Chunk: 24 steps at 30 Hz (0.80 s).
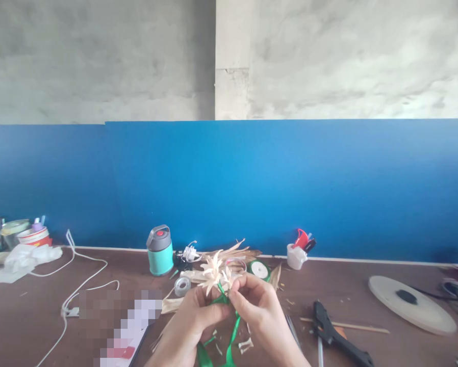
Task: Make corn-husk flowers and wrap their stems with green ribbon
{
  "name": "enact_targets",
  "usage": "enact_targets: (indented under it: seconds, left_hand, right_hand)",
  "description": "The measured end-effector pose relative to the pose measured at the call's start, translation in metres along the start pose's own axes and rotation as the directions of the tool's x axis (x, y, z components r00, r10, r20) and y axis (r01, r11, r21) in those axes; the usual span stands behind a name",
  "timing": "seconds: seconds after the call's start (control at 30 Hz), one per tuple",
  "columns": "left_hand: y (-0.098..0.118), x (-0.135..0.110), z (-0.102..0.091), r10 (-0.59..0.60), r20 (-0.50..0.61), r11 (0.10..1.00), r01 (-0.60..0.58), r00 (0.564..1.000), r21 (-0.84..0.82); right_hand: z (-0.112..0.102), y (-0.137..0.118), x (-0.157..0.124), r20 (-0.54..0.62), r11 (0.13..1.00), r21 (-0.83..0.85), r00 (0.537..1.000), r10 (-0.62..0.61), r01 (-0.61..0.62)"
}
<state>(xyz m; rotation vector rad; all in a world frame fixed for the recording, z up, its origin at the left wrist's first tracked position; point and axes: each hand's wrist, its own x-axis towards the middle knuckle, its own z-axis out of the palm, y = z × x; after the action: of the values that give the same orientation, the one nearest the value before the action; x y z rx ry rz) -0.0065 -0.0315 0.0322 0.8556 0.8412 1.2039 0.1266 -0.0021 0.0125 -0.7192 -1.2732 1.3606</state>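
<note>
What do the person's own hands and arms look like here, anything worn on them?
Both are bare: the left hand and right hand show no gloves, rings or watch, and the forearms that enter from the bottom edge carry no sleeves. Fingers look slender, with short plain nails as far as the picture shows. No markings are visible.

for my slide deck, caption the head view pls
Both hands hold pale craft flowers with green ribbon above a cluttered brown table.
</note>
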Motion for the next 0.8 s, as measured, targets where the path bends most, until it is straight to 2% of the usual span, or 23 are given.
enact_targets:
  seconds: [0.1,0.2,0.3,0.4,0.5,0.57,0.6,0.67,0.8]
  left_hand:
    - [0.003,-0.001,-0.001,0.017,-0.012,1.000,-0.017,1.000,-0.006]
    - [0.004,0.000,-0.005,0.072,-0.023,0.996,-0.071,0.997,0.052]
    - [0.003,0.000,-0.009,0.100,-0.017,0.987,-0.097,0.995,0.127]
    - [0.000,-0.001,-0.010,0.079,0.026,0.992,-0.081,0.997,0.100]
    - [0.000,-0.003,-0.010,0.012,0.125,0.999,-0.019,0.992,0.050]
    - [0.001,-0.004,-0.010,-0.022,0.179,0.999,0.014,0.984,0.048]
    - [0.001,-0.005,-0.010,-0.034,0.194,0.998,0.023,0.980,0.056]
    - [0.003,-0.006,-0.011,-0.038,0.197,0.998,0.027,0.980,0.061]
    - [0.007,-0.006,-0.011,0.034,0.142,0.999,-0.038,0.989,0.025]
  right_hand:
    - [-0.001,-0.003,0.001,0.010,0.998,0.063,0.999,0.030,-0.031]
    - [-0.005,-0.007,0.003,0.121,0.990,0.036,0.984,0.134,-0.139]
    - [-0.009,-0.007,0.003,0.316,0.958,0.052,0.914,0.254,-0.284]
    - [-0.011,-0.001,0.003,0.478,0.896,0.179,0.832,0.282,-0.406]
    - [-0.010,0.009,0.005,0.588,0.807,0.254,0.747,0.309,-0.533]
    - [-0.009,0.014,0.005,0.623,0.765,0.272,0.712,0.323,-0.584]
    - [-0.009,0.015,0.005,0.628,0.752,0.281,0.707,0.326,-0.597]
    - [-0.007,0.016,0.004,0.606,0.736,0.315,0.723,0.330,-0.600]
    - [0.000,0.008,-0.001,0.469,0.741,0.407,0.819,0.332,-0.534]
